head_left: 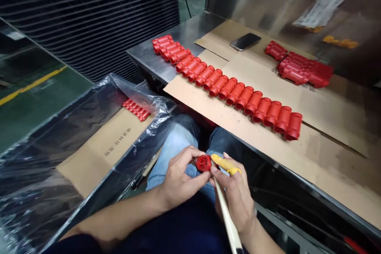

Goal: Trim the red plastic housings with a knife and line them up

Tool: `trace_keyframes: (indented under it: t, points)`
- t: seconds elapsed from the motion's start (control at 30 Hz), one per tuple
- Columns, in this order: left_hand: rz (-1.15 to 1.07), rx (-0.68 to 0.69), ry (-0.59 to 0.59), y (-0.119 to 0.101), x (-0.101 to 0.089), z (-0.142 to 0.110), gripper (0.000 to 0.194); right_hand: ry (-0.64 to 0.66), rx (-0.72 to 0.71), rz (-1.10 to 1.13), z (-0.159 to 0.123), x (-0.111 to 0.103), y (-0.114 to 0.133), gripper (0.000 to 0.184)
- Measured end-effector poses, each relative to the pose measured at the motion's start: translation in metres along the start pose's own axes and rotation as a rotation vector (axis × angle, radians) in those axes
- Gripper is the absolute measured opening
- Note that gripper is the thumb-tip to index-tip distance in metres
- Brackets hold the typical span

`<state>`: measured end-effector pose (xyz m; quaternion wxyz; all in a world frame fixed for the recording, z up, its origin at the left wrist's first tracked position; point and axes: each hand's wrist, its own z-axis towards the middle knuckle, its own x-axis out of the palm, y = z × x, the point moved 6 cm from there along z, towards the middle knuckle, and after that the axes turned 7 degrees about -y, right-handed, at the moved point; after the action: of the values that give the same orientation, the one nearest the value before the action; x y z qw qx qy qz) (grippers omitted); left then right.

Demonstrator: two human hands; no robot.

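My left hand (183, 174) grips a red plastic cylindrical part (203, 163) between thumb and fingers, its round end facing me. Close against it, my right hand (235, 186) is closed around a tool with a long cream handle (225, 212); the tool's working end is hidden by the fingers and the part. A yellow finger cover (222, 162) sits on the right index finger, which touches the red part. Both hands are above my lap. On the table, a long slanting row of similar red cylinders (236, 93) lies side by side.
Cardboard sheets (321, 154) cover much of the metal table (190, 35). A phone (245, 42) and a pile of red parts (303, 69) lie farther back. At left, a plastic-lined box (29, 147) holds cardboard (98, 143) and several red parts (136, 109).
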<state>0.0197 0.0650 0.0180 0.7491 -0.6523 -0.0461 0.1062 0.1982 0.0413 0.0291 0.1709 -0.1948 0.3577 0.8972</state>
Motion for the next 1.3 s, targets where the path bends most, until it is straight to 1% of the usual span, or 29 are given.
trace_keyframes:
  t: [0.07, 0.13, 0.17, 0.23, 0.27, 0.33, 0.43, 0.47, 0.5, 0.53, 0.57, 0.6, 0.63, 0.67, 0.7, 0.77, 0.8, 0.83, 0.87, 0.9, 0.97, 1.0, 1.03, 1.1, 1.17, 1.23, 1.27, 1.3]
  points:
    - [-0.078, -0.138, -0.015, 0.008, -0.005, 0.002, 0.023, -0.016, 0.049, 0.023, 0.004, -0.004, 0.001, 0.049]
    - [-0.176, -0.294, 0.016, 0.018, -0.008, 0.004, 0.030, -0.025, 0.155, 0.136, 0.008, -0.009, -0.003, 0.040]
    - [-0.225, -0.360, 0.040, 0.023, -0.009, 0.005, 0.032, -0.031, 0.247, 0.217, 0.009, -0.012, -0.007, 0.033]
    - [-0.311, -0.451, 0.069, 0.031, -0.010, 0.007, 0.035, -0.063, 0.479, 0.406, 0.006, -0.016, -0.021, 0.018]
    - [-0.351, -0.481, 0.071, 0.033, -0.011, 0.009, 0.036, -0.089, 0.588, 0.506, 0.003, -0.017, -0.028, 0.016]
    - [-0.413, -0.519, 0.065, 0.036, -0.011, 0.010, 0.038, -0.131, 0.734, 0.718, -0.002, -0.018, -0.038, 0.020]
    - [-0.454, -0.544, 0.083, 0.037, -0.009, 0.011, 0.041, -0.114, 0.817, 1.011, -0.005, -0.021, -0.047, 0.026]
    - [-0.458, -0.546, 0.097, 0.037, -0.007, 0.011, 0.042, -0.092, 0.815, 1.078, -0.005, -0.025, -0.049, 0.029]
    - [-0.462, -0.545, 0.104, 0.038, -0.006, 0.011, 0.043, -0.064, 0.782, 1.110, -0.003, -0.031, -0.050, 0.036]
    - [-0.464, -0.541, 0.109, 0.039, -0.006, 0.011, 0.043, -0.018, 0.733, 1.084, -0.001, -0.039, -0.050, 0.047]
    - [-0.464, -0.536, 0.114, 0.040, -0.006, 0.012, 0.043, 0.020, 0.668, 1.012, 0.002, -0.049, -0.051, 0.059]
    - [-0.460, -0.529, 0.121, 0.040, -0.006, 0.012, 0.043, 0.092, 0.603, 0.870, 0.004, -0.058, -0.050, 0.069]
    - [-0.452, -0.520, 0.125, 0.041, -0.006, 0.013, 0.043, 0.144, 0.593, 0.698, 0.004, -0.066, -0.052, 0.071]
    - [-0.438, -0.510, 0.134, 0.040, -0.006, 0.016, 0.043, 0.150, 0.606, 0.574, 0.005, -0.075, -0.055, 0.067]
    - [-0.418, -0.495, 0.150, 0.037, -0.005, 0.019, 0.043, 0.136, 0.619, 0.478, 0.006, -0.082, -0.055, 0.059]
    - [-0.372, -0.456, 0.219, 0.026, 0.002, 0.030, 0.043, 0.085, 0.631, 0.335, 0.007, -0.093, -0.053, 0.046]
    - [-0.355, -0.428, 0.289, 0.017, 0.010, 0.037, 0.044, 0.069, 0.630, 0.316, 0.007, -0.094, -0.050, 0.043]
    - [-0.347, -0.393, 0.379, 0.005, 0.021, 0.044, 0.044, 0.045, 0.654, 0.348, 0.005, -0.093, -0.048, 0.043]
    - [-0.345, -0.344, 0.494, -0.009, 0.036, 0.052, 0.044, 0.013, 0.698, 0.417, 0.004, -0.092, -0.047, 0.041]
    - [-0.347, -0.277, 0.629, -0.025, 0.054, 0.059, 0.044, -0.013, 0.756, 0.519, 0.001, -0.089, -0.048, 0.043]
    - [-0.326, -0.100, 0.884, -0.059, 0.093, 0.070, 0.046, -0.023, 0.872, 0.779, -0.003, -0.084, -0.049, 0.055]
    - [-0.304, -0.002, 0.987, -0.074, 0.111, 0.074, 0.048, -0.035, 0.924, 0.898, -0.003, -0.085, -0.051, 0.063]
    - [-0.280, 0.094, 1.062, -0.088, 0.129, 0.078, 0.048, -0.057, 0.959, 0.989, -0.003, -0.089, -0.052, 0.070]
    - [-0.227, 0.249, 1.156, -0.109, 0.159, 0.085, 0.043, -0.131, 0.998, 1.063, 0.002, -0.106, -0.056, 0.080]
    - [-0.175, 0.364, 1.239, -0.122, 0.185, 0.095, 0.039, -0.174, 1.030, 1.024, 0.010, -0.128, -0.063, 0.083]
    - [-0.112, 0.479, 1.324, -0.128, 0.208, 0.115, 0.044, -0.183, 1.084, 0.887, 0.019, -0.149, -0.075, 0.077]
    - [-0.057, 0.548, 1.345, -0.128, 0.221, 0.133, 0.052, -0.197, 1.100, 0.751, 0.023, -0.161, -0.083, 0.070]
    - [0.024, 0.602, 1.311, -0.127, 0.234, 0.160, 0.064, -0.217, 1.093, 0.565, 0.028, -0.173, -0.093, 0.060]
